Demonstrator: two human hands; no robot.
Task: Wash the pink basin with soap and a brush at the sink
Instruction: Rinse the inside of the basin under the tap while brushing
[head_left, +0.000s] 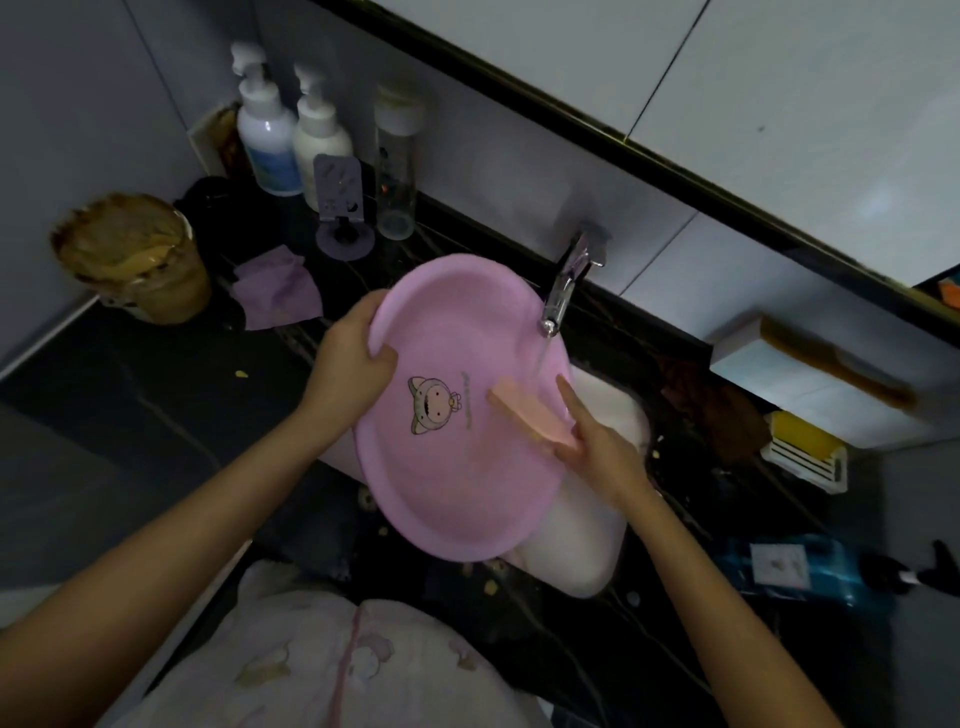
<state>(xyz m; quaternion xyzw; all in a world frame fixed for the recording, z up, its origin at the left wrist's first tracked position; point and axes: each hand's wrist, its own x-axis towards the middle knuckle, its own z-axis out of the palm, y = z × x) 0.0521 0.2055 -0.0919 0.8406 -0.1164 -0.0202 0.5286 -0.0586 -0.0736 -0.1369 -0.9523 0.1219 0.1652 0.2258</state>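
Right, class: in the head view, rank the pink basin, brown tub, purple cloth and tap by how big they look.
1. basin, by far the largest.
2. tub.
3. cloth and tap: too alike to rank. The tap looks longer, the cloth wider.

Dim room: pale tiled wall (493, 171) behind a dark, seemingly marble-veined countertop (130, 395).
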